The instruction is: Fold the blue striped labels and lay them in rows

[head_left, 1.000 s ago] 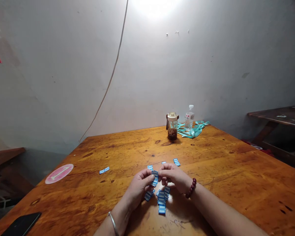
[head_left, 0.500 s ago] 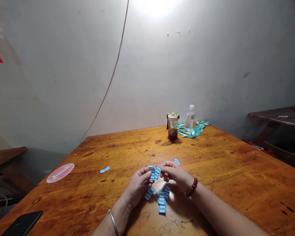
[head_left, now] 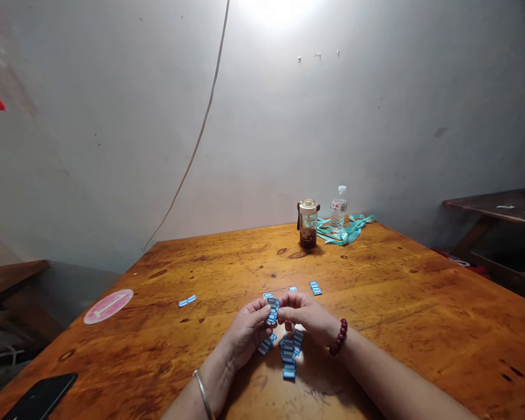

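Pinched between the thumb and fingers of my left hand [head_left: 247, 326] is a small bunch of blue-bordered white labels [head_left: 272, 312], in short strips. My right hand [head_left: 310, 316] closes on the right edge of the same bunch, its fingertips partly hidden behind it. Under my hands, on the wooden table [head_left: 227, 262], lies a loose pile of like labels [head_left: 289, 353]. Another strip [head_left: 266, 344] lies partly covered by my left hand. Just beyond my fingers are more label pieces [head_left: 293, 289] and a strip [head_left: 315, 287]; a short strip [head_left: 187, 301] lies off to the left.
Toward the back stand a lidded jar [head_left: 308, 227] with dark contents and a clear water bottle [head_left: 339, 210] beside turquoise ribbon [head_left: 347, 234]. At the left are a round pink number sticker [head_left: 108, 306] and a black phone [head_left: 41, 396]. A wall [head_left: 262, 146] rises behind the table.
My right hand has moved left, bringing the label strip it held apart against the labels in my left hand. The strips now overlap. The pile on the table looks the same.
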Tool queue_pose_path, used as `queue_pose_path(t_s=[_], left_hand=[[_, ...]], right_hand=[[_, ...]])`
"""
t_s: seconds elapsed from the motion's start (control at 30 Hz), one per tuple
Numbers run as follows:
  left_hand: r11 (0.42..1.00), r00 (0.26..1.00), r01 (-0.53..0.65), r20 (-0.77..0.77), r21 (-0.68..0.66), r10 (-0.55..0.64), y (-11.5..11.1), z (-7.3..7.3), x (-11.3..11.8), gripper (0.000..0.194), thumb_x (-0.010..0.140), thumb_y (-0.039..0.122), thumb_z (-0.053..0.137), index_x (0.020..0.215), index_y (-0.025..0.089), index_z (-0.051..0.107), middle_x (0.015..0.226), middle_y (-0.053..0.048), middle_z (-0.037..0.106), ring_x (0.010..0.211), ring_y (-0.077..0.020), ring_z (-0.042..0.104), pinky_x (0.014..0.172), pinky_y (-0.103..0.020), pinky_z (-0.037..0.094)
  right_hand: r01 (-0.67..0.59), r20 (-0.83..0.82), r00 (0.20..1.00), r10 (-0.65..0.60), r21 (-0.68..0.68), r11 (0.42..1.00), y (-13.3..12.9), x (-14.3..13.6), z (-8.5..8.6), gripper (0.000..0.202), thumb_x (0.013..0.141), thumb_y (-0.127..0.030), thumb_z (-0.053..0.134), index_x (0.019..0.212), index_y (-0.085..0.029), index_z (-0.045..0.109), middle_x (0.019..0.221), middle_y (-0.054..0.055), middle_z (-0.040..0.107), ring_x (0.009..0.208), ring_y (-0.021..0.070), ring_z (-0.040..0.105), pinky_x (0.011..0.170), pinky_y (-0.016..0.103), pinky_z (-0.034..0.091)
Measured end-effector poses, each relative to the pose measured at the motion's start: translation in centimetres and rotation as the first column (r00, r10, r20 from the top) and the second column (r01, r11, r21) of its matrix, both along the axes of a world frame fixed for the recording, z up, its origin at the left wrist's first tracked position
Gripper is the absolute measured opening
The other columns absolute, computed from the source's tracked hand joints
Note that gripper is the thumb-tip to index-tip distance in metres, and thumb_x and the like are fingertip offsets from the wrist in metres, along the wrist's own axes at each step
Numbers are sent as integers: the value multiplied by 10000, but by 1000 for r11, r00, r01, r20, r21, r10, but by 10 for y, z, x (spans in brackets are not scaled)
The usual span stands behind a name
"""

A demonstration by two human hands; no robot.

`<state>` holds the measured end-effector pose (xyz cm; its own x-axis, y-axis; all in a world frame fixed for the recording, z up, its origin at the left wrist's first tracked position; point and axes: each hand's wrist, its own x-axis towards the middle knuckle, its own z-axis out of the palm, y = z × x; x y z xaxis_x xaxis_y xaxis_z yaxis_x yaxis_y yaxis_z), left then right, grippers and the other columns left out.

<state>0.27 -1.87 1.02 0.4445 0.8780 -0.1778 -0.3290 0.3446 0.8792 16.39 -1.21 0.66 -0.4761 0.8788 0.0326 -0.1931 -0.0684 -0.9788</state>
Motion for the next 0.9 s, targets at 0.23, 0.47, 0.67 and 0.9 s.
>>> queue_pose_path(t_s=[0.23, 0.47, 0.67, 0.9], left_hand=[[1000, 999, 25, 26, -18, -25, 0, 0, -1, 180, 723, 243, 575, 858, 123, 579, 680, -17, 533, 565, -51, 492, 503, -143, 379], [998, 998, -51, -23, 22, 51, -1, -2, 1, 156, 698, 271, 600, 771, 138, 564, 672, -6, 547, 552, -50, 490, 503, -148, 378], [991, 989, -128, -72, 49, 131, -1, -3, 4, 184, 646, 283, 644, 721, 140, 556, 635, 11, 553, 515, -40, 473, 471, -135, 354], [974, 973, -201, -91, 101, 211, 0, -6, 8, 204, 629, 299, 655, 707, 141, 550, 634, 9, 566, 541, -60, 502, 466, -139, 353]], right_hand=[[40, 9, 999, -40, -20, 999, -1, 0, 5, 114, 680, -246, 558, 687, -135, 533, 588, -22, 521, 447, 52, 436, 443, 180, 345], [143, 37, 989, -142, -9, 990, 0, -3, 2, 136, 659, -253, 568, 649, -147, 483, 514, -52, 469, 426, 47, 425, 424, 164, 327], [191, 143, 968, -205, 101, 976, 1, -6, -4, 187, 694, -318, 542, 636, -150, 486, 568, -33, 497, 437, 47, 426, 410, 158, 334], [135, 132, 980, -148, 104, 985, -1, -6, -2, 292, 701, -439, 538, 689, -150, 493, 596, -29, 503, 447, 48, 438, 432, 169, 359]])
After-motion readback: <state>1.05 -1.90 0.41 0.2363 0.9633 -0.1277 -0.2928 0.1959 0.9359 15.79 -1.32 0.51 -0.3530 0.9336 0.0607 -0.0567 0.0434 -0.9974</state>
